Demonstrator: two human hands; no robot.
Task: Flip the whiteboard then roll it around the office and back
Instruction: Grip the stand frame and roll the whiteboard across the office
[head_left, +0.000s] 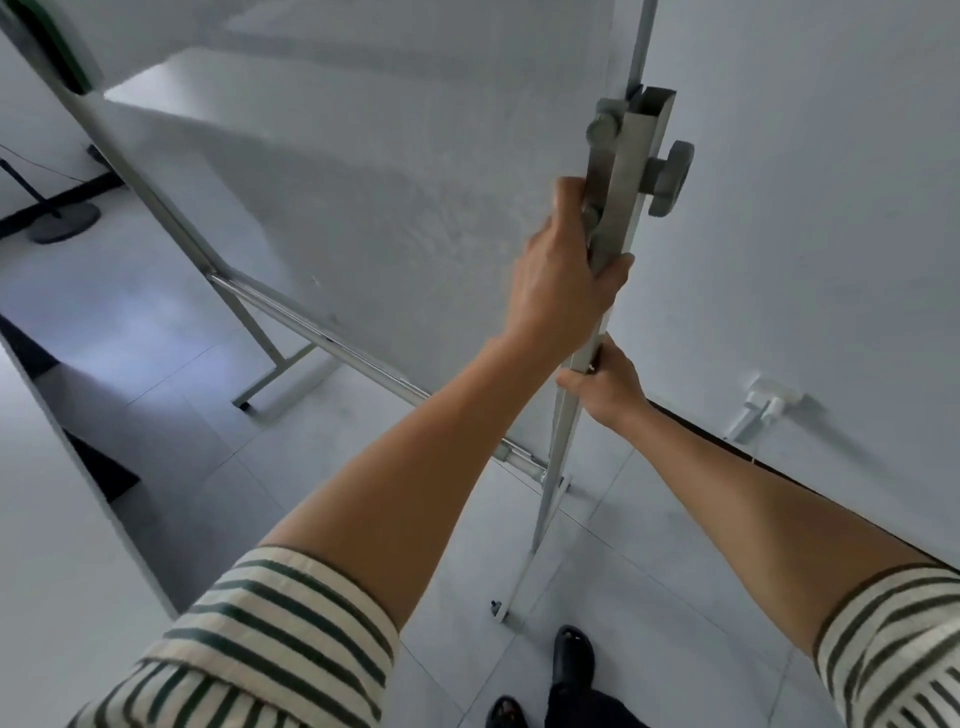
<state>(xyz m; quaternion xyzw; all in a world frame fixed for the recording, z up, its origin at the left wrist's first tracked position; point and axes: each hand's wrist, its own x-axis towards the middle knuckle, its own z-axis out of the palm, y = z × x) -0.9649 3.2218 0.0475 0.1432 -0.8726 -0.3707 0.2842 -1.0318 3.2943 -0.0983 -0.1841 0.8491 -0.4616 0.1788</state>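
Note:
A large white whiteboard (363, 171) on a grey metal rolling stand fills the upper middle of the head view. Its near upright post (631, 171) carries a round locking knob (670, 179). My left hand (566, 275) is wrapped around that post just below the knob, where the board's edge meets it. My right hand (605, 387) grips the same post lower down. A tray rail (363, 358) runs along the board's bottom edge. The near foot of the stand (511, 597) rests on the floor in front of my shoes.
A white wall (805, 234) stands close on the right, with a wall socket and plug (763, 405) low down. A dark round stand base (65, 223) sits at the far left. A white surface edge (62, 493) runs along the left. The floor is grey tile.

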